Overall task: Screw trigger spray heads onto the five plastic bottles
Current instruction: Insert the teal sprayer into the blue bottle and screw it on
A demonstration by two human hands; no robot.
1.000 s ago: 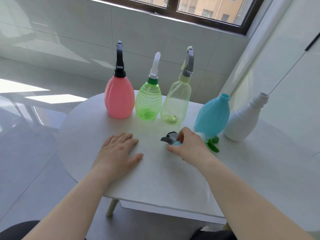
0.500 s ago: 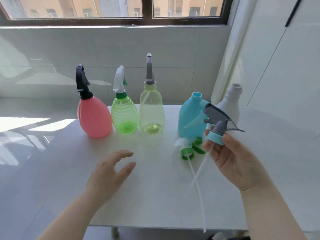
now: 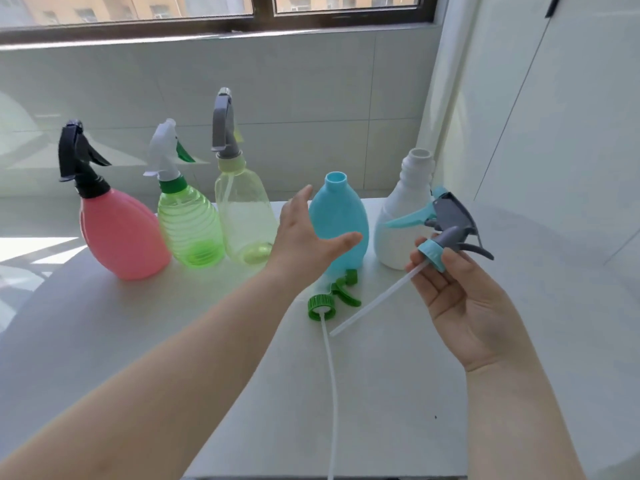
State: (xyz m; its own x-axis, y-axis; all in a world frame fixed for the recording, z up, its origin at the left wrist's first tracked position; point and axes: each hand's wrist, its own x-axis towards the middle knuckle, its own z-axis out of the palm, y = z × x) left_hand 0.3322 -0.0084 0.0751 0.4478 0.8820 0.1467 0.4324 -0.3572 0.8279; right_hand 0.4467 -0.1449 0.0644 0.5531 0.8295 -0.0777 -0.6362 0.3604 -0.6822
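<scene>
A: On the desk, going left to right: the pink bottle, the green ribbed bottle and the clear yellow bottle each carry a head. I'd call three of five done.

B: Then the left hand, spread wide with nothing in it, is right at the blue bottle, whose neck is bare. A clumsy sideways reach could knock it into the clear yellow bottle just beside it.

A: In front of the blue bottle the green spray head lies on its side, its tube trailing toward the desk's near edge (easy to snag with a forearm and drag off).

B: The white bottle is also bare. The right hand pinches the blue collar of the grey-and-blue spray head, held up in the air.

A: Its dip tube slants down toward the desk. If it misses the narrow neck it would bend, and a tilted collar would probably cross-thread.
</scene>
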